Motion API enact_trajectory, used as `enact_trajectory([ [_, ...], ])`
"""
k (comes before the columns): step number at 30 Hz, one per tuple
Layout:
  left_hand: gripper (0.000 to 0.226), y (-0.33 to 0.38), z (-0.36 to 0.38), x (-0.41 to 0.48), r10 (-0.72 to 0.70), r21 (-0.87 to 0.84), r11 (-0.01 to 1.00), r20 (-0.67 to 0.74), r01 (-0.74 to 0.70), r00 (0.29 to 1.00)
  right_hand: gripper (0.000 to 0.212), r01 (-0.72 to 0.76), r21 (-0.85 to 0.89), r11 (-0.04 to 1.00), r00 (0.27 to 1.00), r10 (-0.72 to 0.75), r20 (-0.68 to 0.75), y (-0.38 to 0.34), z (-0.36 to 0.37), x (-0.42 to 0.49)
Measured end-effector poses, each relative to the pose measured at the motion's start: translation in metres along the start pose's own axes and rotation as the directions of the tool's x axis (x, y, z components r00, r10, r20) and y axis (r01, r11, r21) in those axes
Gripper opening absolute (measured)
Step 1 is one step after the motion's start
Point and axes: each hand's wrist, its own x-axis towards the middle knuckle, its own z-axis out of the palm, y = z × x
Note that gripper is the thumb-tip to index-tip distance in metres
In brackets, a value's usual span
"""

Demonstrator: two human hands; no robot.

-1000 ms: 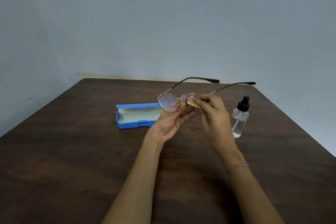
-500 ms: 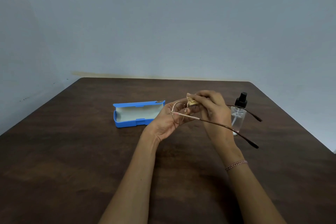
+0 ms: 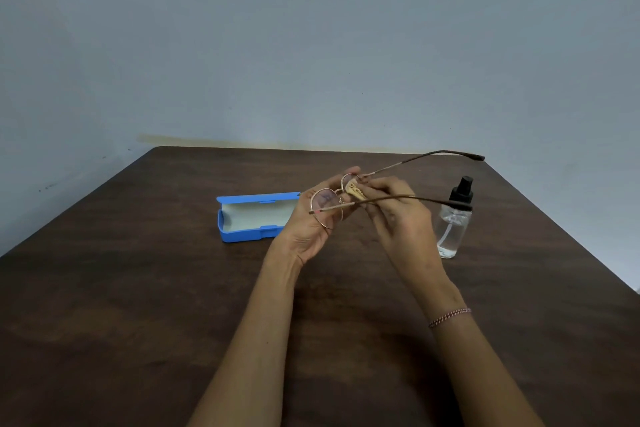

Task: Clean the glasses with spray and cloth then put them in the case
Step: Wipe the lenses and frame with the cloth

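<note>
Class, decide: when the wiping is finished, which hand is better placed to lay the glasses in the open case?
Probably the left hand: it holds the glasses and sits right beside the blue case. The right hand pinches the cloth, over by the spray bottle.

place: plain room | dark wood table (image 3: 145,305) | blue-grey wall (image 3: 311,45) (marks low down)

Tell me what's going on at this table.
A person is cleaning a pair of glasses. The left hand holds them by the frame above the table, arms unfolded. The right hand pinches a small cloth against one lens. The blue case lies open on the table with nothing in it, and the spray bottle stands upright to the right, with neither hand on it.
</note>
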Motion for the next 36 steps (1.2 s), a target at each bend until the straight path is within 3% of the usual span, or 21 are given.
enact_trajectory([
  [3, 0.032, 0.004, 0.006, -0.002, 0.016, 0.011, 1.0, 0.025, -0.016, 1.0, 0.029, -0.055, -0.059, 0.997, 0.998, 0.053, -0.039, 0.005, 0.0, 0.0],
  [6, 0.074, 0.006, 0.013, -0.004, -0.014, 0.087, 0.996, 0.031, 0.011, 0.999, 0.035, -0.099, -0.124, 0.987, 0.991, 0.087, -0.098, 0.004, 0.002, 0.0],
  [7, 0.077, 0.006, 0.012, -0.003, -0.018, 0.093, 0.996, 0.017, 0.017, 1.0, 0.037, -0.078, -0.121, 0.99, 0.993, 0.066, -0.099, 0.002, 0.003, 0.0],
  [10, 0.037, 0.004, 0.006, -0.001, 0.011, 0.087, 0.996, -0.041, -0.008, 0.999, 0.039, -0.004, -0.009, 1.0, 0.997, 0.003, -0.071, 0.0, 0.001, 0.0],
  [13, 0.026, 0.003, 0.001, 0.0, 0.02, 0.063, 0.998, -0.043, -0.017, 0.999, 0.034, -0.001, 0.019, 1.0, 0.999, 0.002, -0.051, 0.003, -0.001, 0.0],
  [19, 0.038, -0.004, 0.002, 0.001, -0.005, 0.106, 0.994, 0.039, 0.001, 0.999, 0.029, -0.132, -0.027, 0.991, 0.987, 0.129, -0.099, 0.005, 0.001, 0.0],
  [25, 0.056, -0.003, 0.003, -0.001, -0.013, 0.093, 0.996, 0.069, 0.006, 0.998, 0.043, -0.016, 0.065, 0.998, 0.999, 0.018, -0.036, 0.004, 0.001, 0.0],
  [29, 0.074, -0.004, 0.01, -0.004, -0.049, 0.094, 0.995, 0.1, 0.039, 0.994, 0.039, -0.109, -0.011, 0.994, 0.984, 0.107, -0.141, 0.007, -0.001, 0.0],
  [32, 0.065, -0.006, 0.009, -0.003, -0.05, 0.077, 0.996, 0.112, 0.042, 0.992, 0.042, -0.119, 0.018, 0.993, 0.986, 0.12, -0.116, 0.005, 0.0, -0.001],
  [36, 0.04, -0.001, 0.003, -0.001, -0.004, -0.009, 1.0, 0.008, 0.004, 1.0, 0.044, -0.039, 0.014, 0.999, 0.999, 0.04, -0.032, 0.002, 0.001, 0.0],
])
